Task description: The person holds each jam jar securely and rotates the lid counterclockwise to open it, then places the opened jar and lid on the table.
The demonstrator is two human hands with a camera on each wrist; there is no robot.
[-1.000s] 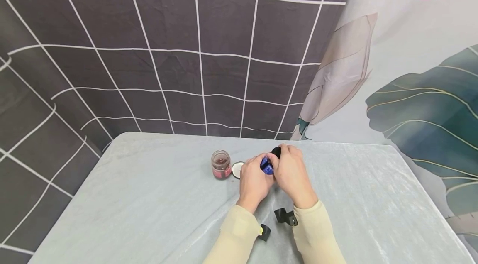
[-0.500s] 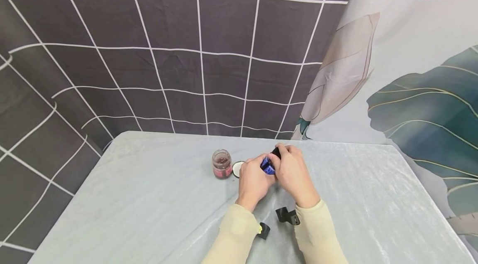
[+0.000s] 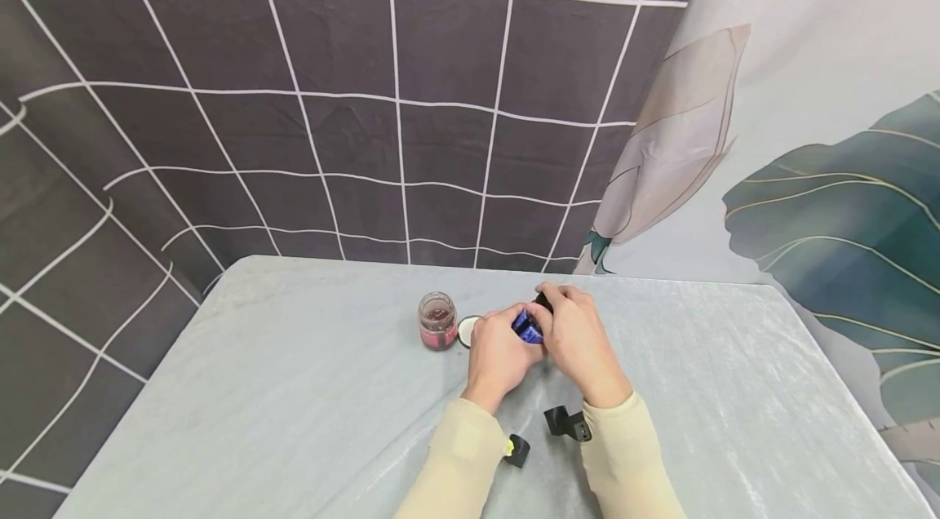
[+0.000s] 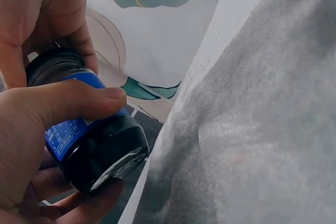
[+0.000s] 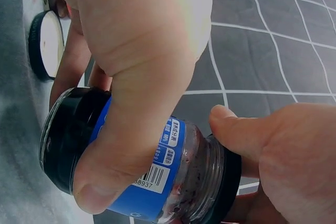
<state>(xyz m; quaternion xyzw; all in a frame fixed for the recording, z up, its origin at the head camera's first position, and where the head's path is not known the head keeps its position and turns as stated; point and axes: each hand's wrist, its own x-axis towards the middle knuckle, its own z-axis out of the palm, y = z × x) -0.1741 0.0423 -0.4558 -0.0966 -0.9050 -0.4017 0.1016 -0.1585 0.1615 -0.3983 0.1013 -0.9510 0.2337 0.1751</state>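
A person's left hand (image 3: 499,352) is wrapping its fingers around a clear glass jar with a blue printed label (image 3: 527,326), its thumb lying across that label. The right hand (image 3: 576,339) is gripping the jar's black round lid (image 5: 230,177) at the other end, thumb along the rim; how its hidden fingers are lying cannot be told. The two hands are meeting around the jar, which is tilting between them with its lid end toward the right hand and its base in the left. The left thumb is covering part of the label and barcode.

Just left of the left hand, a loose round lid with a white inside and dark rim (image 3: 468,331) is resting on the pale grey tablecloth (image 3: 294,388), the hand partly blocking the head view of it. Beside that lid, farther left, an open clear glass jar with a pinkish-red label (image 3: 437,323) is standing upright, holding dark contents. Small black pieces are sitting by the inner cuffs of both cream sleeves (image 3: 463,454). Beyond the hands, a dark cloth with white grid lines (image 3: 352,135) is hanging.
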